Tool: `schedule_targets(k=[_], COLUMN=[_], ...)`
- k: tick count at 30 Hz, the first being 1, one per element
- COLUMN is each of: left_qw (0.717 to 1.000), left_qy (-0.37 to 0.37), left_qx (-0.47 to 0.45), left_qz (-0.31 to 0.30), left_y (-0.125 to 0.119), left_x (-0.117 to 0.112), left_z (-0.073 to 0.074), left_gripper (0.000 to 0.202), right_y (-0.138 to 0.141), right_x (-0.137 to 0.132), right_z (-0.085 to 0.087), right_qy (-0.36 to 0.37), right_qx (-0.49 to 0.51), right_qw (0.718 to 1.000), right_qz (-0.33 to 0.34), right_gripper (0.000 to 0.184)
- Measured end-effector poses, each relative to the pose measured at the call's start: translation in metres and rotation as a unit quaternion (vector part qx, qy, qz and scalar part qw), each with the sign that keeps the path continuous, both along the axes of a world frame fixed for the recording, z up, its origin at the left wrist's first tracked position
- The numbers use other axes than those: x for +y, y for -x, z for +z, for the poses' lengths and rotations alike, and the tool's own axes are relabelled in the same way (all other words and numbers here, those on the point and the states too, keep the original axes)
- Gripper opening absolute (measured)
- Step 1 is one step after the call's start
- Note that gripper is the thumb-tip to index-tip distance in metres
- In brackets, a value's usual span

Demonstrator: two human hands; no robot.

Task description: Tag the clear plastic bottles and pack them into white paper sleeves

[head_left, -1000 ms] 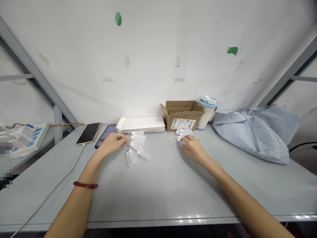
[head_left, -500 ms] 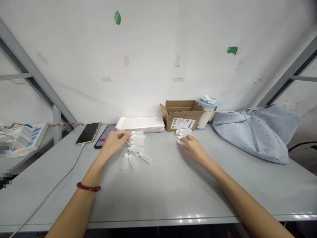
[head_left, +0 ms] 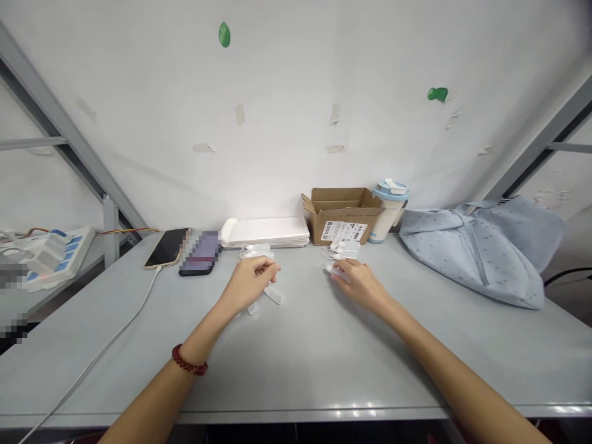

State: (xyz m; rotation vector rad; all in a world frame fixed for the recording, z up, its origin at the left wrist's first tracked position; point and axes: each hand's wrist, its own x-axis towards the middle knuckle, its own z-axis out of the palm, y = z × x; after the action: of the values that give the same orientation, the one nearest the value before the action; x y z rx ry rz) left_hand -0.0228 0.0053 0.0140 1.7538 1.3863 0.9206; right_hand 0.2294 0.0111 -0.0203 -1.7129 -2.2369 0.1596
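As our right hand (head_left: pixel 363 285) pinches one white tag (head_left: pixel 330 269) between thumb and fingers, its thin loop (head_left: pixel 320 266) sticks out left of the fingertips. We judge the piece light and slick, fairly stiff in the body and limp in the loop, so we would take it by the flat body, gently, lest the loop snag. More tags (head_left: pixel 346 248) lie just beyond these fingers. Our left hand (head_left: pixel 250 280) curls over loose tags (head_left: pixel 274 295) on the table (head_left: pixel 296 364); whether its fingers grip anything, we cannot tell.
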Motion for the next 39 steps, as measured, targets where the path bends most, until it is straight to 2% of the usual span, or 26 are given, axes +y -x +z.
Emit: schedule_targets(k=[4,11,16,19,24,31,39], left_qw=[0.999,0.995,0.993,0.993,0.992,0.985,0.984], left_qy=[0.024,0.069,0.074,0.064,0.056,0.061,0.060], left_qx=[-0.007,-0.021,-0.046,-0.061,-0.063,-0.065,-0.072], left_qz=[-0.040,-0.065,-0.075,-0.084,-0.091,-0.148,-0.152], left_y=[-0.006,-0.012,-0.014,-0.015,-0.017,-0.015,-0.017], left_x=[-0.003,-0.007,-0.006,-0.008,-0.009,-0.007,-0.007], left_z=[-0.005,-0.009,-0.013,-0.012,-0.009,-0.015,-0.017], left_gripper=[0.027,0.034,0.041,0.033,0.026,0.028,0.027], right_y=[0.004,0.013,0.019,0.022,0.023,0.024,0.022], right_x=[-0.005,-0.018,-0.023,-0.026,-0.028,-0.027,-0.027], right_z=[0.004,0.020,0.022,0.022,0.022,0.022,0.019], right_qy=[-0.008,0.078,0.163,0.204,0.221,0.226,0.229], right_qx=[0.137,0.299,0.373,0.397,0.426,0.442,0.440], right_qw=[0.989,0.947,0.905,0.884,0.864,0.856,0.853], right_qz=[0.051,0.085,0.122,0.139,0.154,0.146,0.164], right_gripper=[0.022,0.028,0.028,0.027,0.027,0.029,0.029])
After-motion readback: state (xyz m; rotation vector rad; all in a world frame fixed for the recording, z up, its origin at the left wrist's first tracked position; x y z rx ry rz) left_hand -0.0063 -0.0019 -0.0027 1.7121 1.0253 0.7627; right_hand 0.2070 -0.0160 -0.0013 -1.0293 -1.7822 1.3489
